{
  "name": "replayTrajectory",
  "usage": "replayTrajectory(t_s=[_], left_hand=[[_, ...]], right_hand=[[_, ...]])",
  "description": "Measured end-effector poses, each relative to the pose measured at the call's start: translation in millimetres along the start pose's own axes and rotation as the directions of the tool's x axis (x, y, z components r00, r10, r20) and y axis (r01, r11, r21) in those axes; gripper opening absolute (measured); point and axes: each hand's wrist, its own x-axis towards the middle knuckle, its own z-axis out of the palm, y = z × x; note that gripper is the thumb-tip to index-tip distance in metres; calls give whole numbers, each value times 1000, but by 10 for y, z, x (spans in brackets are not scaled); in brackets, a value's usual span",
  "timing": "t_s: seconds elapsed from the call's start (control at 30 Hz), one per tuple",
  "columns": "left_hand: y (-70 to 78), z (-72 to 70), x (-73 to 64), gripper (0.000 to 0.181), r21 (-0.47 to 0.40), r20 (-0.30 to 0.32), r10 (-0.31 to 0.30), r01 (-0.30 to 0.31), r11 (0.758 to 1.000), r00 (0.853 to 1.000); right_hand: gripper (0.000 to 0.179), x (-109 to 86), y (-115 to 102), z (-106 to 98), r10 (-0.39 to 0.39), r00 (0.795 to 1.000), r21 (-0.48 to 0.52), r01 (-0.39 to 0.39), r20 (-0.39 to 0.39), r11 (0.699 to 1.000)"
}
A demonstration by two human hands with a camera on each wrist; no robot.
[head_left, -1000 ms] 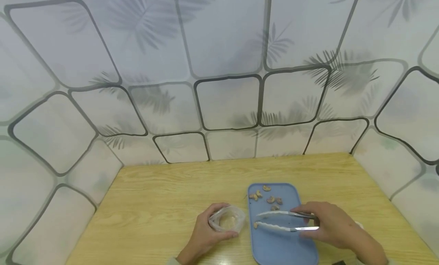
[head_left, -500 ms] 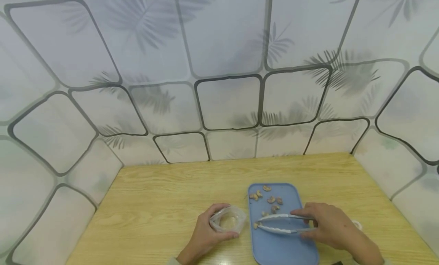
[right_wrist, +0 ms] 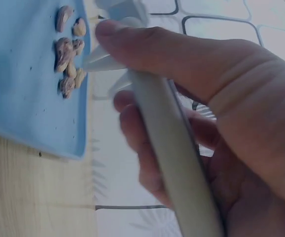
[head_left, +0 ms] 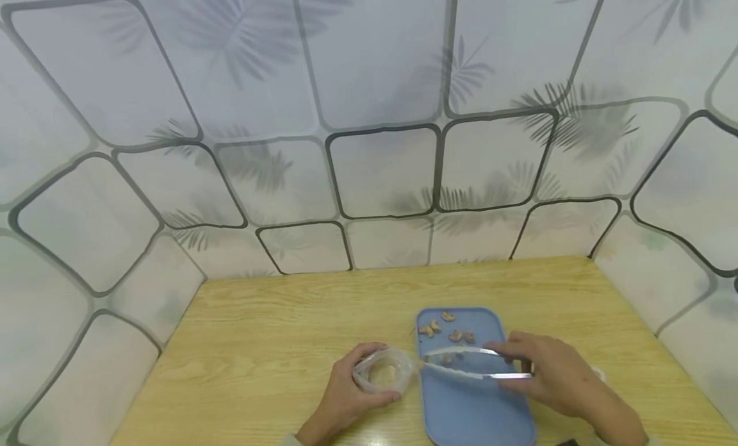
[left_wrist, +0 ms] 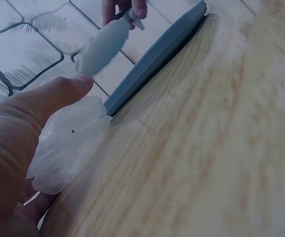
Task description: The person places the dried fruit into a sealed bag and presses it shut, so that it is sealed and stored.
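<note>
My left hand (head_left: 348,385) holds a clear, crinkled plastic tub or bag (head_left: 398,372) upright on the table; in the left wrist view the thumb lies along the translucent plastic (left_wrist: 66,143). My right hand (head_left: 550,372) grips metal tongs (head_left: 507,375) with white tips, its thumb on one arm and fingers on the other in the right wrist view. Between the tong tips, over the tray's left rim, is a small tan cashew (head_left: 423,363). Several cashews (head_left: 455,336) with brown skin lie at the far end of the blue tray (head_left: 478,407).
The wood-grain table (head_left: 277,343) ends at a patterned wall covering (head_left: 380,177) at the back and on both sides. A small white object (head_left: 599,373) lies partly hidden behind my right wrist. The tray's raised rim (left_wrist: 157,57) stands right of the plastic tub.
The tongs closed on the cashew near the tray's left edge, then lifted it and moved it slightly left and away from me, toward the plastic tub. My left hand stayed still.
</note>
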Motion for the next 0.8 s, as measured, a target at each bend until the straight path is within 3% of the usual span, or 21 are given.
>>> replayTrajectory(t_s=[0.27, 0.8], left_hand=[[-15, -5, 2, 74, 26, 16, 52, -53, 998, 998], [4, -8, 2, 73, 22, 26, 49, -49, 999, 998]], right_hand=[[59, 50, -123, 41, -71, 990, 47, 77, -123, 996], [66, 140, -292, 236, -75, 987, 57, 84, -140, 995]])
